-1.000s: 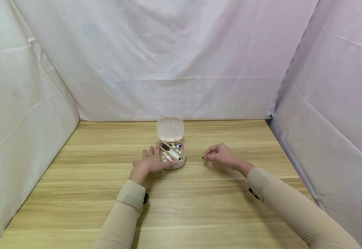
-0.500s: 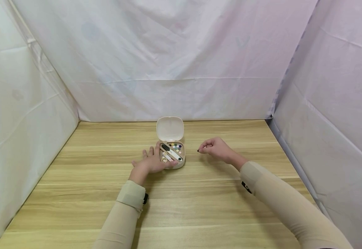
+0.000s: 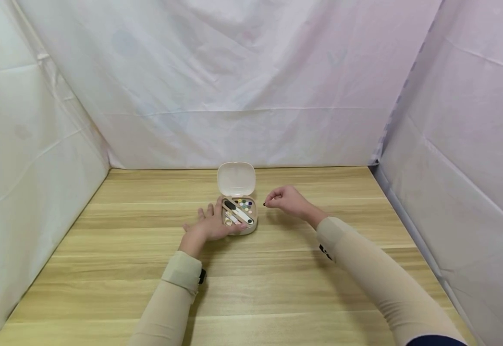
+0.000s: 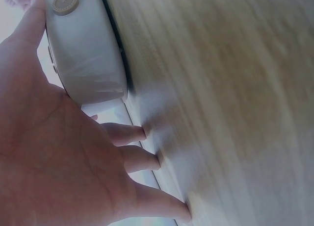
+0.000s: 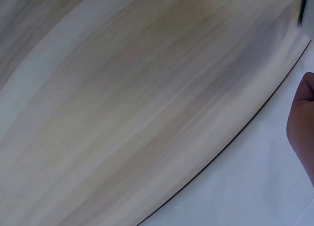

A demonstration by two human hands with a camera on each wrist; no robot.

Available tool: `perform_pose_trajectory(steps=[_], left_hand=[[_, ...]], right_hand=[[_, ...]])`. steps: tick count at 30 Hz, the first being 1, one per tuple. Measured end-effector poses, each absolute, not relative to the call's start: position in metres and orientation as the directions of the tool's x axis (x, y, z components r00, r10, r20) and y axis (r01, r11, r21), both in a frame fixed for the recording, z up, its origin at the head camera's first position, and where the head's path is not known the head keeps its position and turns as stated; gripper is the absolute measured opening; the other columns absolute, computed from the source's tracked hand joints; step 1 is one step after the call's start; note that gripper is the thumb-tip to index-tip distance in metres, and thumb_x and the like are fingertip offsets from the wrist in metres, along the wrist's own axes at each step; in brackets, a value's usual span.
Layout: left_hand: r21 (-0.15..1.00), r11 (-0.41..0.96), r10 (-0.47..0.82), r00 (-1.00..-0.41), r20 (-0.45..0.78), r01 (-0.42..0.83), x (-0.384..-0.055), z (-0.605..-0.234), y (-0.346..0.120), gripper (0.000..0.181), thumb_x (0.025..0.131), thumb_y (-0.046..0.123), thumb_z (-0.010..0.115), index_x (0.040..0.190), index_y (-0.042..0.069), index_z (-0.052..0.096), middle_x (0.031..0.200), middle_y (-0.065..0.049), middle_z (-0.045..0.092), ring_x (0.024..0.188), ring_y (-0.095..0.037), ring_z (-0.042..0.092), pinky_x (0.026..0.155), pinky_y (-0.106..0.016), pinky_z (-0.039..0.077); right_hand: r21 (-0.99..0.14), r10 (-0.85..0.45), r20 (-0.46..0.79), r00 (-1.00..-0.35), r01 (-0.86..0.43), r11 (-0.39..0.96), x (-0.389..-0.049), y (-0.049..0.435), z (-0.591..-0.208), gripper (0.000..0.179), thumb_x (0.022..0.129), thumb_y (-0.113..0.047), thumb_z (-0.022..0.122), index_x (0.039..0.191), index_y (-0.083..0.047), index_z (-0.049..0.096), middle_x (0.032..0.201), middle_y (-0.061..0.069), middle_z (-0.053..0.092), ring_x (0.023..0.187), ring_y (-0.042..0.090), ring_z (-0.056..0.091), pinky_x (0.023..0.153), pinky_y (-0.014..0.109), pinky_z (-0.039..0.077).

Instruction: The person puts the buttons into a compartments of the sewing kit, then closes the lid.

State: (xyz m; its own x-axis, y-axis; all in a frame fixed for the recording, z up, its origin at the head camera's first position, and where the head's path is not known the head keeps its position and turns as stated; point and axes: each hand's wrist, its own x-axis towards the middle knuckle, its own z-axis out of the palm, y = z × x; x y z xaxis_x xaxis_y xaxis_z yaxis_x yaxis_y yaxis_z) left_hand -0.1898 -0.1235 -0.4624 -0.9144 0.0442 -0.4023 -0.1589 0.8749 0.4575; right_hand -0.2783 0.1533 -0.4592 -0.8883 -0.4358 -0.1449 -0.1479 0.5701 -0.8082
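Note:
A small cream sewing kit box stands on the wooden table with its lid raised at the back. Inside lie a black-and-white pair of thread snips, several coloured round buttons and a gold ring-shaped piece. My left hand is spread against the box's left side, thumb along the front and index finger up the side. In the left wrist view its other fingertips touch the table. Just right of the box, my right hand pinches a tiny black piece, too small to identify.
The wood-grain table reaches back to a white cloth curtain. More cloth hangs at the left and right. A round clasp button sits on the box's front in the left wrist view.
My right hand has moved left and slightly away from me, bringing the tiny black piece closer to the box. The left hand and the box have stayed in place.

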Motion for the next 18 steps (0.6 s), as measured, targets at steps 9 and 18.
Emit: perform_pose_trajectory(steps=[9, 18], left_hand=[[0.444, 0.881, 0.035, -0.912, -0.409, -0.165, -0.193, -0.466, -0.123, 0.143, 0.070, 0.100, 0.060, 0.172, 0.027, -0.008, 0.178, -0.026, 0.008, 0.163, -0.058, 0.000, 0.105, -0.098, 0.000], [0.436, 0.883, 0.030, -0.905, -0.424, -0.175, -0.200, -0.477, -0.124, 0.146, 0.067, 0.103, 0.058, 0.172, 0.030, -0.012, 0.179, -0.024, 0.005, 0.163, -0.057, -0.003, 0.103, -0.099, -0.002]], right_hand=[[-0.799, -0.428, -0.135, -0.894, -0.157, 0.580, -0.277, 0.133, -0.456, 0.012, 0.093, -0.023, 0.076, 0.096, -0.012, 0.081, 0.089, -0.002, 0.071, 0.074, 0.012, 0.049, 0.065, 0.027, 0.041], [-0.803, -0.437, -0.115, -0.892, -0.175, 0.569, -0.277, 0.122, -0.458, 0.010, 0.092, -0.019, 0.077, 0.096, -0.011, 0.081, 0.068, -0.009, 0.056, 0.064, 0.008, 0.045, 0.060, 0.024, 0.039]])
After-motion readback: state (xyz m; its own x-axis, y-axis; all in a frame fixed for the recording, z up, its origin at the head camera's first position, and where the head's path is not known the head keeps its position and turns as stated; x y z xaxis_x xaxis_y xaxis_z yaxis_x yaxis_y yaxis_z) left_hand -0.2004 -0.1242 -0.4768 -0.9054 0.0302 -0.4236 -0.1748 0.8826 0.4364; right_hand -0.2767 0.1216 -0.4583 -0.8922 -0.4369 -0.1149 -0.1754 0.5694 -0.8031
